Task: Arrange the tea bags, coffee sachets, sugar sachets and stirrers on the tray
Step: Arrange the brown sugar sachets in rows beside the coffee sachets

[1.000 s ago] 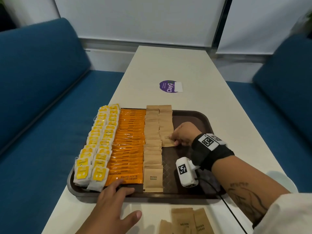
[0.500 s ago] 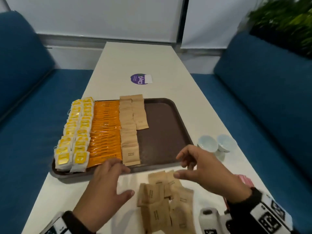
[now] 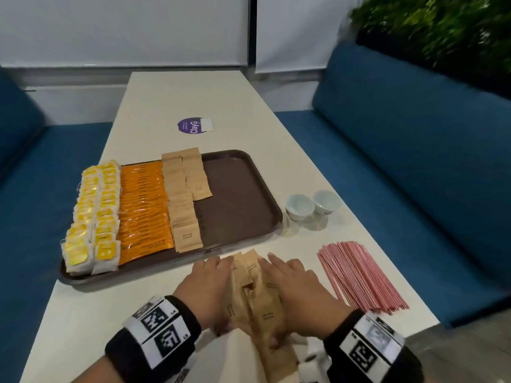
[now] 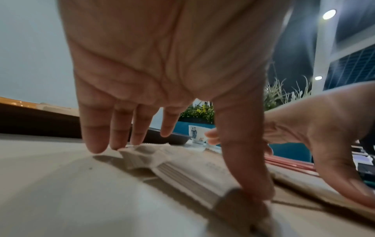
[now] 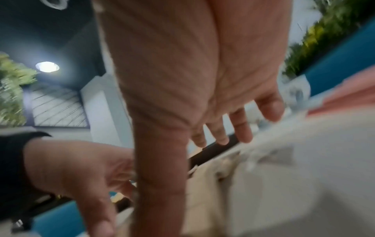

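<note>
Head view: brown tray (image 3: pixel 243 211) is sitting on the cream table (image 3: pixel 171 106), holding yellow tea bags (image 3: pixel 91 217) in two rows along its left side, orange coffee sachets (image 3: pixel 143 208) next to them, then brown sugar sachets (image 3: pixel 184 203) in one full column plus a short second column at the tray's far end; right part of the tray is showing bare brown. Loose pile of sugar sachets (image 3: pixel 254 294) is lying on the table just in front of the tray. Left hand (image 3: pixel 206 288) and right hand (image 3: pixel 297 288) are flanking the pile, fingers straight, pressing against its two sides, not pinching. Pink stirrers (image 3: pixel 359 277) are lying in a bundle right of the tray, beyond the right hand. Two small white cups (image 3: pixel 312 205) are standing just right of the tray. Purple sticker (image 3: pixel 192 125) is lying beyond the tray.

Left wrist view: left hand (image 4: pixel 162 80) is reaching down, fingers spread, fingertips (image 4: pixel 95 147) and thumb touching the pile (image 4: pixel 182 173) edge; right hand (image 4: pixel 324 128) is resting on the opposite side. Tray rim (image 4: pixel 40 125) behind, one patterned cup (image 4: pixel 195 133) beyond.

Right wrist view: blurred; right hand (image 5: pixel 192 80) is extending straight fingers down beside the pale sachets (image 5: pixel 213 173), left hand (image 5: pixel 81 168) opposite, stirrers (image 5: pixel 345 99) at right.
</note>
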### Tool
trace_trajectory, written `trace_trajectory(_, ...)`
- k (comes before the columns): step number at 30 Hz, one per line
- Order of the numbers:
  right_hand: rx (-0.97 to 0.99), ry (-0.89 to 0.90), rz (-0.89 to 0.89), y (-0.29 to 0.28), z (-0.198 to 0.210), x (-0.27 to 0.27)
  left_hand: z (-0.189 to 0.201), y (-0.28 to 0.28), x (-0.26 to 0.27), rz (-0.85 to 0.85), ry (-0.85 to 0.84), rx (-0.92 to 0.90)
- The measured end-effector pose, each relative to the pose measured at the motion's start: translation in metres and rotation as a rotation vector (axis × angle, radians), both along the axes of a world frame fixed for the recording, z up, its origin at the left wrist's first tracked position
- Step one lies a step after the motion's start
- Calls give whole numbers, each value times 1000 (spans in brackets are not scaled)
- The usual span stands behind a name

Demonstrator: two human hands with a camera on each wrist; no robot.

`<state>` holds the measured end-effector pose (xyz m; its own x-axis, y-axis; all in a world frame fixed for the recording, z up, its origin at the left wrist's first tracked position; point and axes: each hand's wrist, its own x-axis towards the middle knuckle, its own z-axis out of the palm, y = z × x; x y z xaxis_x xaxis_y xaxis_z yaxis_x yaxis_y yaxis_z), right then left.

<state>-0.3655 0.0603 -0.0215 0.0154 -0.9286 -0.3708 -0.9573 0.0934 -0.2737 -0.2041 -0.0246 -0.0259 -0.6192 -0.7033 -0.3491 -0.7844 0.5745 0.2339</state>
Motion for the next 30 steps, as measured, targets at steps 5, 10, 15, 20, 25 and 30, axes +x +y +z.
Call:
trace_trajectory(5, -38, -27, -59, -16, -13, 7, -4, -2, 3, -23, 15, -2)
trace_trajectory(10, -21, -128, -155, -25, -20, 14, -7, 0, 3, 20, 72, 113)
trace_trajectory(15, 36, -217, -260, -26, -18, 17, -9, -4, 5, 106, 85, 215)
trace_trajectory(20, -18, -194, -160, -26, -15, 23, -8, -7, 2, 159, 87, 299)
trace_trajectory(25, -16, -258, -134, -26, -15, 25, -11, -6, 1, 81, 122, 229)
trace_trajectory(30, -5, -159, -130, -29, -15, 24, -14, 1, -1, 30, 198, 218)
